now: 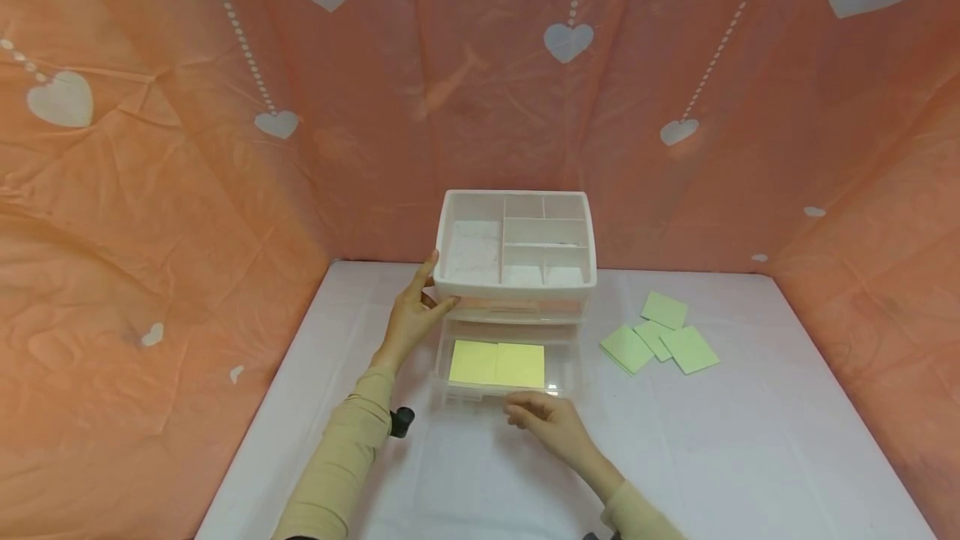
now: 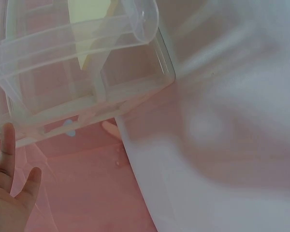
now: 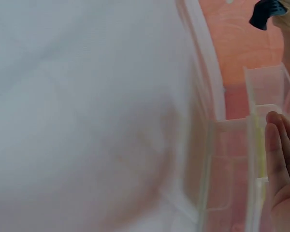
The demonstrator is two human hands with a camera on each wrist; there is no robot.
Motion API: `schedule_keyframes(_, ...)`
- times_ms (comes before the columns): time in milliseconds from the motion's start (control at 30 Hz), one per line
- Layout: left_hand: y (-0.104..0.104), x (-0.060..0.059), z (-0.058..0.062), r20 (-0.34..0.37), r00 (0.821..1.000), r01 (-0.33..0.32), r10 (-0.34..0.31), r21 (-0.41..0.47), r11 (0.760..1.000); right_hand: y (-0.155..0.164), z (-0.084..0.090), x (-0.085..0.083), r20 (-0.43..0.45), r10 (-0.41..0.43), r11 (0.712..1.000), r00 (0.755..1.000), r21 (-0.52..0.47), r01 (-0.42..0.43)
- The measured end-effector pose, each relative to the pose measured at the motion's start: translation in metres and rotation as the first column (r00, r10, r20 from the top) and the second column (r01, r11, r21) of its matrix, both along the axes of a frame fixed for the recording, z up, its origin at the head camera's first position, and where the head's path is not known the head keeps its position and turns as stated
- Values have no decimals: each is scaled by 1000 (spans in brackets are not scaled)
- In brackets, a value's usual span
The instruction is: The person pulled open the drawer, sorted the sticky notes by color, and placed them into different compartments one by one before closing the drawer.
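Head view, landmark: the white plastic desktop organiser (image 1: 516, 244) with a divided open top tray stands at the back middle of the white desk (image 1: 750, 440).
Head view, drawer: the clear plastic bottom drawer (image 1: 506, 369) is pulled out in front of the organiser; two pale yellow square sticky-note pads (image 1: 497, 363) lie flat side by side in it.
Head view, left hand: the left hand (image 1: 414, 311) rests against the organiser's left front corner, thumb and fingers spread on the wall, likely bracing the unit so it does not slide; its grip is flat, closed round nothing.
Head view, right hand: the right hand (image 1: 542, 417) sits at the drawer's front lip, fingers curled on the edge; it appears to hold the lip, though how firmly I cannot tell.
Head view, loose notes: four light green square paper pads (image 1: 660, 338) lie fanned on the desk to the right of the organiser, apart from it.
Head view, top tray: its compartments look empty apart from a white liner.
Left wrist view: straight fingers (image 2: 8, 145) touch the organiser's clear underside frame (image 2: 87, 101).
Right wrist view: fingertips (image 3: 275, 140) lie along the drawer's clear front wall (image 3: 232, 179); the view is blurred.
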State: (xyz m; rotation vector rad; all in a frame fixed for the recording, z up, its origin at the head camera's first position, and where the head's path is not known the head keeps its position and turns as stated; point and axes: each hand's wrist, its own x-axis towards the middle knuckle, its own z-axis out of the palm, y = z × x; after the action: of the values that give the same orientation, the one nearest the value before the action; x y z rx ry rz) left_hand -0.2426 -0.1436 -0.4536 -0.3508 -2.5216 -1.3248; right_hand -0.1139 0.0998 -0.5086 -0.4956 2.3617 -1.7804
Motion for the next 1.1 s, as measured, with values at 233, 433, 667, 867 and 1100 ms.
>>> schedule_keyframes(233,0,0,0,10,1000,3,-3,9,1000,-1,13,7,51,8,999,999,40,-10)
schedule_keyframes(433,0,0,1,28,1000,-1,1,17,1000,-3,21,7,32,-30,996,999,89,28)
schedule_keyframes(667,0,-1,0,27,1000,-8,8,12,1000,0,-5,-13,-31,-100,985,995,138,103)
schedule_keyframes(867,0,-1,0,12,1000,-3,3,15,1000,-2,-7,-28,-24,-109,984,994,141,112)
schedule_keyframes(1100,1,0,1,15,1000,-15,15,12,1000,-7,-7,-46,35,-124,987,992,111,120)
